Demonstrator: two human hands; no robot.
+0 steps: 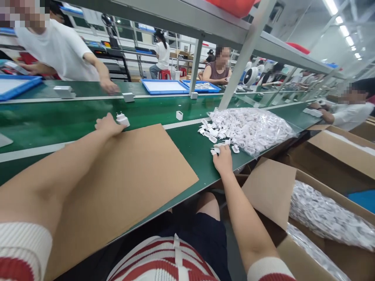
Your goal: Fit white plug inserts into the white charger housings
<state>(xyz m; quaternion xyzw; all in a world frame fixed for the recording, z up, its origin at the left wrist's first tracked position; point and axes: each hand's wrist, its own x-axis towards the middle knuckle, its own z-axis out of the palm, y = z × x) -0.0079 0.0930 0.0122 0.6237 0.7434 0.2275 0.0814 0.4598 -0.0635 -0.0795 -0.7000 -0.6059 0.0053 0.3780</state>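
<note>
My left hand [108, 125] reaches over the conveyor belt, its fingers closed on a white charger plug [123, 120] whose two pins point up. Nearer to me, my right hand [224, 159] is closed around small white plastic plug pieces [216, 149]. Just beyond it lies a heap of similar white pieces [231, 128], spilling out of a clear plastic bag [268, 123]. A sheet of brown cardboard [131, 171] lies under my left forearm. Another white charger body [179, 115] stands on the belt between my hands.
The green belt [152, 111] runs across, with further white chargers [128, 97] along its far side. Blue trays [165, 87] sit opposite. A slanted metal post [246, 54] rises behind the bag. Open cartons [269, 187] with bagged parts stand at right. A co-worker's hand [109, 86] reaches across the far side.
</note>
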